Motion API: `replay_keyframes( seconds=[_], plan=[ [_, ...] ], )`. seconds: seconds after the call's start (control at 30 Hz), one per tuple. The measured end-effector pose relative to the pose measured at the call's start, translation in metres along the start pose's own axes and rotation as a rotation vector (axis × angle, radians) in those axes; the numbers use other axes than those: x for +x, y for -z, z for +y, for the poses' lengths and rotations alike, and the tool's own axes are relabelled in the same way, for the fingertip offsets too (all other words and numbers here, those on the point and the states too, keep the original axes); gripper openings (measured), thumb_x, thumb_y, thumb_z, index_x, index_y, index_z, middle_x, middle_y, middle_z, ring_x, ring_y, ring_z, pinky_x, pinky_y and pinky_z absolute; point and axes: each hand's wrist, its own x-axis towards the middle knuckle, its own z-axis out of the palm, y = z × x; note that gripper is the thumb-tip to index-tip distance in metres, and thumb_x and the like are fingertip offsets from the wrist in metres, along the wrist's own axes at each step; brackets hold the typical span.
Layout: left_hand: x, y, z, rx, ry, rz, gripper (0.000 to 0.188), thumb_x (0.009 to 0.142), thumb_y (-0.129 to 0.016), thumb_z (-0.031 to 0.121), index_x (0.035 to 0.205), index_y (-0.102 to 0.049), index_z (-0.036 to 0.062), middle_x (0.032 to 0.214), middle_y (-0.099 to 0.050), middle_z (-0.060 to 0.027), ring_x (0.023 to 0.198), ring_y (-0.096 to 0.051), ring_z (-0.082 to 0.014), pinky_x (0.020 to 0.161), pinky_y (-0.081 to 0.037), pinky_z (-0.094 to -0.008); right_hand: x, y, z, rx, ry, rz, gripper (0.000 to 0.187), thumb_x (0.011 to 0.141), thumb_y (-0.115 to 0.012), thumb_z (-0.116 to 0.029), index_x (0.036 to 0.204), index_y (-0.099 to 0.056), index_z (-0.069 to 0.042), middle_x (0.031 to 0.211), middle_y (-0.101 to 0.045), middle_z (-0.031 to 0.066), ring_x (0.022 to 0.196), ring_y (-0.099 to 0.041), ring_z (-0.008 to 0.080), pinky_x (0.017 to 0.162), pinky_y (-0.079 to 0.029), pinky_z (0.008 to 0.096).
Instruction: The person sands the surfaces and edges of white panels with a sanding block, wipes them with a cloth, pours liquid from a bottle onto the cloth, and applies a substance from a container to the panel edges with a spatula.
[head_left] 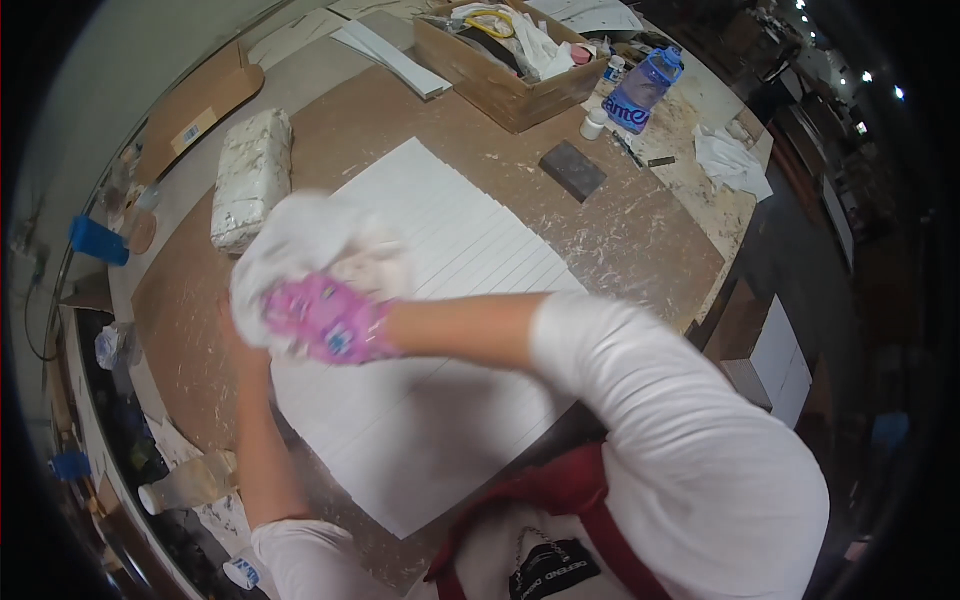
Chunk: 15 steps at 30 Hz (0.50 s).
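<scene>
The right hand (330, 318), in a pink patterned glove, is on a white cloth (285, 240) — both are blurred, so I cannot tell if the fingers grip it. The left hand (232, 322) is close to it at the cloth's left edge, partly hidden; its grip I also cannot tell. The cloth is over the left corner of a lined white panel (480, 235), which lies on a brown board (640, 240). Farther are a wrapped white package (250, 180), a dark block (573, 170) and an open cardboard box (515, 105).
</scene>
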Motion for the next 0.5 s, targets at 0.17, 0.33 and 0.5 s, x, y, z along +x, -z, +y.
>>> replay_keyframes(
  seconds=[0.17, 0.33, 0.5],
  plan=[
    [0.000, 0.023, 0.026, 0.113, 0.234, -0.107, 0.048, 0.100, -0.043, 0.036, 0.140, -0.044, 0.0090, 0.145, -0.044, -0.0129, 0.137, -0.035, -0.0358, 0.107, -0.035, -0.0524, 0.016, -0.022, 0.051, 0.476, -0.240, -0.053, 0.046, 0.093, -0.046, -0.039, 0.130, -0.054, -0.013, 0.147, -0.039, 0.0095, 0.134, -0.039, 0.0284, 0.115, -0.029, 0.0470],
    [0.011, 0.044, 0.053, 0.045, 0.288, -0.129, 0.048, 0.099, -0.045, 0.034, 0.140, -0.044, 0.0093, 0.148, -0.041, -0.0129, 0.138, -0.034, -0.0349, 0.106, -0.034, -0.0557, -0.097, 0.118, 0.213, 0.098, -0.804, 0.123, 0.027, 0.096, -0.045, -0.012, 0.115, -0.063, -0.010, 0.111, -0.066, 0.0138, 0.103, -0.063, 0.0305, 0.089, -0.050, 0.0377],
    [0.004, 0.028, 0.050, -0.078, 0.014, 0.165, 0.052, 0.097, -0.050, 0.033, 0.143, -0.043, 0.0119, 0.149, -0.039, -0.0165, 0.137, -0.035, -0.0339, 0.108, -0.033, -0.0536, -0.104, 0.193, 0.152, -0.348, -0.120, 0.198, 0.032, 0.091, -0.051, -0.012, 0.120, -0.061, -0.011, 0.121, -0.061, 0.0156, 0.108, -0.058, 0.0370, 0.094, -0.046, 0.0438]
  ],
)
